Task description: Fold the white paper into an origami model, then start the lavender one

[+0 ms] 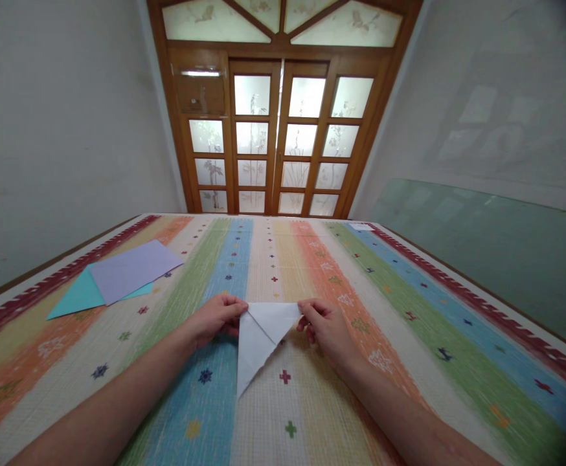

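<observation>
A folded sheet of white paper [258, 336] is held up above the striped cloth, its long point hanging down toward me. A crease or folded edge runs slantwise across its upper part. My left hand [221, 317] pinches the upper left corner between thumb and fingers. At the upper right corner, my right hand [324, 327] grips the paper in the same way, with its other fingers curled below. The lower right edge of the paper looks slightly uneven.
A purple sheet of paper [137, 268] overlaps a turquoise sheet [76, 294] at the left of the table. The striped tablecloth [283, 446] spreads under everything. A small white slip [361, 227] lies at the far right edge. Wooden glass-paned doors [278, 136] stand beyond.
</observation>
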`<state>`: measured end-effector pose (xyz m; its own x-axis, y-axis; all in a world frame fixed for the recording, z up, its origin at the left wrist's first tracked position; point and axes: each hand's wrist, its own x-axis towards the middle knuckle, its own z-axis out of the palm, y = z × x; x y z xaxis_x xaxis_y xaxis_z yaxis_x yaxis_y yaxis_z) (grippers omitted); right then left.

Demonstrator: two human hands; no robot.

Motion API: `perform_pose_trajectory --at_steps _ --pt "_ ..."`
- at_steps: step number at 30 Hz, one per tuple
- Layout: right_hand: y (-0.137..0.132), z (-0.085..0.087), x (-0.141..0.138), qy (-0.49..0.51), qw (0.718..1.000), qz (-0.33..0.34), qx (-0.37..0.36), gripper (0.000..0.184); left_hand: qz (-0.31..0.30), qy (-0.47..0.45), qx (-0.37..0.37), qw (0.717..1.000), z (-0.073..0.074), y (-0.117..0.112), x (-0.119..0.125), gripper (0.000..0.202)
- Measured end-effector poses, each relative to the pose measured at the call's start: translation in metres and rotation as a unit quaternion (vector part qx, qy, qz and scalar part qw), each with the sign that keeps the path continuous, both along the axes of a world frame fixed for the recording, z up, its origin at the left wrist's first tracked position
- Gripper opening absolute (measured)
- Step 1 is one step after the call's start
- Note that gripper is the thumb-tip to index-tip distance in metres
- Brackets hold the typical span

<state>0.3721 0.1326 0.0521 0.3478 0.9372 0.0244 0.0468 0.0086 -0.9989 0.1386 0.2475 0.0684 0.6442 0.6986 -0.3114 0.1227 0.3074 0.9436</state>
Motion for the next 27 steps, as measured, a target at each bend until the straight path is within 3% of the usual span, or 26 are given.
perform_pose_trajectory --at_steps 8,18,27 --pt "-0.002 0.001 -0.007 -0.022 0.995 0.078 -0.053 0.032 0.095 -0.010 0.049 0.994 -0.003 0.003 0.003 0.043" --pt "-0.005 0.003 -0.009 -0.050 0.986 0.150 -0.059 0.031 0.067 0.037 0.140 0.987 0.001 0.001 0.002 0.039" --pt "-0.005 0.001 -0.011 -0.062 0.980 0.177 -0.072 0.031 0.048 0.042 0.138 0.988 0.008 -0.003 0.001 0.038"
